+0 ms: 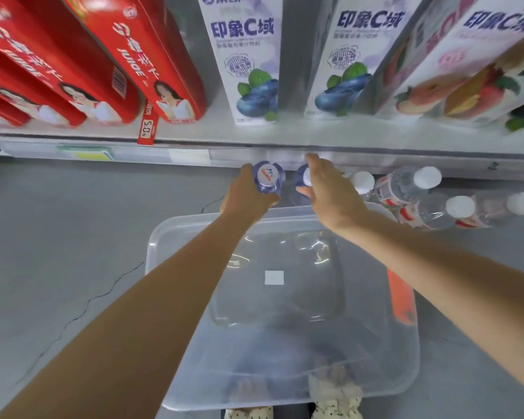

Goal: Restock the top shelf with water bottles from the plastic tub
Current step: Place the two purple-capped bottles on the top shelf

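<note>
My left hand (248, 195) grips a water bottle with a blue wrap (268, 176), seen end on, just under the shelf edge (254, 149). Beside it my right hand (327, 186) curls round a second blue-wrapped bottle (301, 176), thumb and fingers on either side of its white cap. Both bottles sit close together, level with a lower shelf row. The clear plastic tub (170, 234) stands on the floor below my arms; I see no bottles inside it, only a small white sticker.
Several clear white-capped water bottles (406, 186) lie to the right of my right hand. Above the shelf edge stand red drink boxes (118, 65) and white blueberry juice cartons (248, 62). An orange strip (401, 297) runs along the tub's right side. Grey cracked floor (58, 252) lies left.
</note>
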Demonstrator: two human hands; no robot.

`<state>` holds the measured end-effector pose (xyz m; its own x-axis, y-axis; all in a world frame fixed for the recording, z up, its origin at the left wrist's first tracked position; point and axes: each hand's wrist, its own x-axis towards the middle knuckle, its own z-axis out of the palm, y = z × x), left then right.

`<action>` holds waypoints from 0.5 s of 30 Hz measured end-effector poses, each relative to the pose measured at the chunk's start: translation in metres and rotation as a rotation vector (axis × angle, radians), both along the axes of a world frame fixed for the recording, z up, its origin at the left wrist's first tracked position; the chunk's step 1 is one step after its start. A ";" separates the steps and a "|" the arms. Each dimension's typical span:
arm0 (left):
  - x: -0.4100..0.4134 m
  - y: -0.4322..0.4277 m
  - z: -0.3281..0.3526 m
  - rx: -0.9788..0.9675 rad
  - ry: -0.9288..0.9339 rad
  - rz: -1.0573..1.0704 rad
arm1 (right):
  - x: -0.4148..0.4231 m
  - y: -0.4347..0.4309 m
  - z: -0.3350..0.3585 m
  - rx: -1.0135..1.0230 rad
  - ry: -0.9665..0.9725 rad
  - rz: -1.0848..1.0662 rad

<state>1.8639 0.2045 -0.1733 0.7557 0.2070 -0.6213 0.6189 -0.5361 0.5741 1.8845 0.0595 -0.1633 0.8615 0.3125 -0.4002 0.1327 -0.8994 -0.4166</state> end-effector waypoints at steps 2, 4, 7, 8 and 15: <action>0.002 -0.004 -0.007 -0.005 -0.026 0.033 | 0.000 0.005 -0.002 0.087 0.027 -0.063; 0.001 -0.004 -0.015 0.002 -0.078 0.054 | -0.001 0.010 -0.003 0.166 0.066 -0.134; -0.001 -0.001 -0.027 0.011 -0.132 0.028 | -0.005 0.012 -0.011 0.263 0.041 -0.223; -0.001 -0.001 -0.028 0.002 -0.155 0.022 | -0.004 0.011 -0.013 0.278 0.027 -0.262; -0.003 0.008 -0.025 -0.069 -0.274 0.099 | 0.006 -0.005 -0.018 0.244 0.063 -0.340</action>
<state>1.8605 0.2121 -0.1983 0.8754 0.2527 -0.4121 0.4833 -0.4345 0.7600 1.8906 0.0545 -0.1812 0.9081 0.1066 -0.4049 -0.1874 -0.7613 -0.6207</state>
